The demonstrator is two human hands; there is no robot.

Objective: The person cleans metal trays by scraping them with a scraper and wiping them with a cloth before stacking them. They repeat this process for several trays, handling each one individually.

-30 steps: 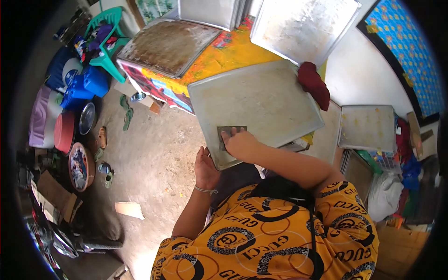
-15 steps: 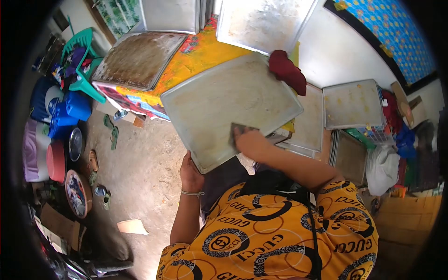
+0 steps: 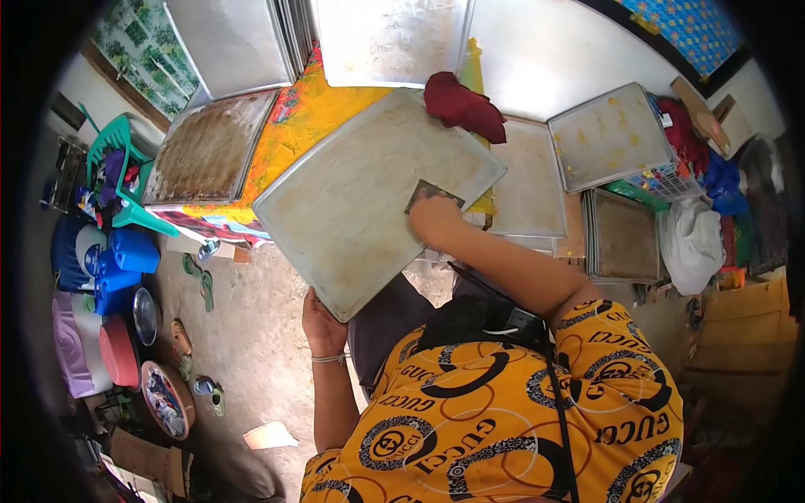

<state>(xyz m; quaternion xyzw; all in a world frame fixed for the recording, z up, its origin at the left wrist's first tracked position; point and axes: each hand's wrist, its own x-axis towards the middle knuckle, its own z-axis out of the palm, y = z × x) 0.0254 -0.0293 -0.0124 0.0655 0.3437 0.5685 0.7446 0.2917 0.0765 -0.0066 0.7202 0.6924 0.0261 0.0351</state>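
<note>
A large grey metal baking tray (image 3: 369, 180) slants in front of me, its far part over the cloth-covered table and its near corner by my lap. My left hand (image 3: 324, 327) grips that near corner from below, the fingers partly hidden behind it. In my right hand (image 3: 438, 222) is a dark, thin, square piece (image 3: 425, 194), pressed flat on the tray's surface near its right edge. The fingers are closed over it, and its exact kind I cannot make out. A dark red cloth (image 3: 464, 109) lies over the tray's far right corner.
On the yellow patterned tablecloth (image 3: 303, 126) lies a browned tray (image 3: 210, 149). More trays (image 3: 390, 42) stand upright behind it. Further trays (image 3: 528, 180) are at the right, beside a white sack (image 3: 692, 243). A green chair (image 3: 126, 180), blue containers (image 3: 130, 251) and basins (image 3: 168, 398) line the left.
My right hand has slid the dark square piece across the tray, away from its near corner. The left hand keeps its hold. The whole view has shifted somewhat.
</note>
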